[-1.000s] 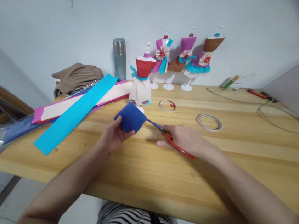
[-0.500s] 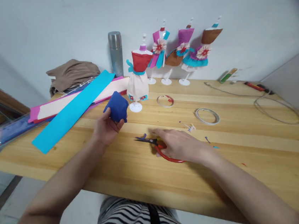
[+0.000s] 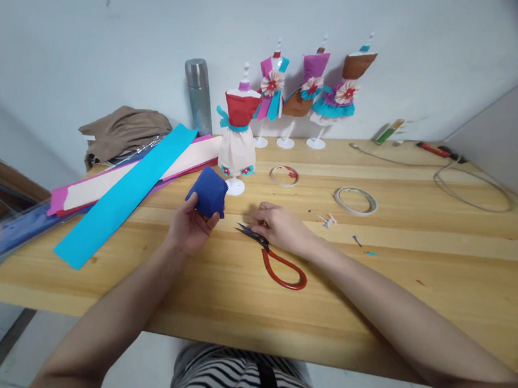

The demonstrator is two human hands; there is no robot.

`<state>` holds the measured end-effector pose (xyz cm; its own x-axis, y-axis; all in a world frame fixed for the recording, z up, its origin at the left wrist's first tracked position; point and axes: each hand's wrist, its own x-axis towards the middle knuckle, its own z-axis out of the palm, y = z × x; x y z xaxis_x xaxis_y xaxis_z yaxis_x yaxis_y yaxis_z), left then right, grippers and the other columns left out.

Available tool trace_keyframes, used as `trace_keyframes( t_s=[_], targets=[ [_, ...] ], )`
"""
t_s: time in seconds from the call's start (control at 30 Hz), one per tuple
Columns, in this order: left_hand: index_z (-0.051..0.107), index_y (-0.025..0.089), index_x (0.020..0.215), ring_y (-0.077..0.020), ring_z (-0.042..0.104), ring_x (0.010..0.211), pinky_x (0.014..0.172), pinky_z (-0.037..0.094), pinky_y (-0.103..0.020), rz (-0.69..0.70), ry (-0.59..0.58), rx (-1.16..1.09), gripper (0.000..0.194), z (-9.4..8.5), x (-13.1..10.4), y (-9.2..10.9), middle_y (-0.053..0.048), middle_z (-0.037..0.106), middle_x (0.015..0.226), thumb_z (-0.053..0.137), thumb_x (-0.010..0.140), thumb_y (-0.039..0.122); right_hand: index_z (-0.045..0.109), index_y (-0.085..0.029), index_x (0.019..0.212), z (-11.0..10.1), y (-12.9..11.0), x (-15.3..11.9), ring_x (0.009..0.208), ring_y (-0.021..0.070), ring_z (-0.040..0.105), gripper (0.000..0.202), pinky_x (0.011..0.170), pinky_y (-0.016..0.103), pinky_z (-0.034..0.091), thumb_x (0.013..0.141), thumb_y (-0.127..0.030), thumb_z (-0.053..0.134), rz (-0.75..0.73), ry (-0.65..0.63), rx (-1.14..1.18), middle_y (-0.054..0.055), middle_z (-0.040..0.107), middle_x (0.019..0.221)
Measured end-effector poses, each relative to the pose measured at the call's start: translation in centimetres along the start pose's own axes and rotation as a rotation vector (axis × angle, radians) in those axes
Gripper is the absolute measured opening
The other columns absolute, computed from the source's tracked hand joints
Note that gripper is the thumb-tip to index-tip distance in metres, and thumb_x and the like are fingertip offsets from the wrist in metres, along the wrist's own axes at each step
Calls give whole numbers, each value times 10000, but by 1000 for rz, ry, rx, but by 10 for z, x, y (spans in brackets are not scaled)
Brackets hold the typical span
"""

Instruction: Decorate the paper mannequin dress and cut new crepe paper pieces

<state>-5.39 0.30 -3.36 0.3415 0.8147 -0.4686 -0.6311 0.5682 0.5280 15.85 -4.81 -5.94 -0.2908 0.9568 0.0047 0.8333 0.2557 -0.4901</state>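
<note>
Head view: the left hand [image 3: 192,229] is closed on a folded piece of blue cloth [image 3: 208,193], thumb across its front and fingers along its lower edge, while the right hand [image 3: 278,226] is apart from it, fingers curled in beside the pivot of the red-handled scissors [image 3: 287,283]; whether they pinch the blades or something small cannot be told. The scissors lie slantwise on the worktop [image 3: 234,308], long axis running from the handle, near and to the right, to the tips, farther off and to the left, so the points face the cloth across a short gap. The right hand is the nearer one to them. Beyond the cloth, just to its right, stands the white base [image 3: 235,187] of the dress form in red and white; contact cannot be judged. The turquoise strip [image 3: 125,199] bounds the left side. On the right, small scraps [image 3: 329,220] lie near the right forearm, with a tape roll [image 3: 355,201] farther out. From the scissors, plain wood runs toward the person, to the worktop's near edge.
</note>
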Motion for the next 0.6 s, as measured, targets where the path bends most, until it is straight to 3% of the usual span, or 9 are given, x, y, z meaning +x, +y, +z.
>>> trace_keyframes(
  t_s=[0.13,0.27,0.37,0.47,0.6],
  targets=[
    [488,129,1426,-178,747,685,513,579,-207,-2,15,-11,420,0,1,-2,-91,763,868,413,1027,237,599,-176,780,11,14,8,822,178,563,169,766,298,415,895,-110,494,-77,13,87,72,636,872],
    [486,133,1417,-179,749,682,504,579,-206,-6,20,-16,409,2,-1,-3,-85,762,853,415,1025,223,548,-179,794,3,15,8,795,178,550,132,748,304,412,894,-161,463,2,70,141,74,624,848],
    [522,126,1347,-176,748,653,484,581,-202,-10,28,-11,352,5,-4,-2,-78,756,823,400,1030,221,512,-194,776,-25,16,-1,741,173,534,124,694,291,393,879,-196,443,9,67,137,55,611,795],
    [548,129,1275,-179,748,634,460,579,-199,9,35,3,308,8,-6,-1,-73,752,799,380,1036,223,519,-202,764,-67,27,-20,658,164,516,140,639,285,371,874,-261,454,20,50,86,26,595,708],
    [569,126,1236,-169,737,599,456,578,-190,1,33,30,307,9,-8,-2,-82,749,789,357,1043,234,576,-203,736,-105,56,-48,592,163,533,95,599,287,368,810,-226,521,243,-38,-30,24,633,646]
  ],
)
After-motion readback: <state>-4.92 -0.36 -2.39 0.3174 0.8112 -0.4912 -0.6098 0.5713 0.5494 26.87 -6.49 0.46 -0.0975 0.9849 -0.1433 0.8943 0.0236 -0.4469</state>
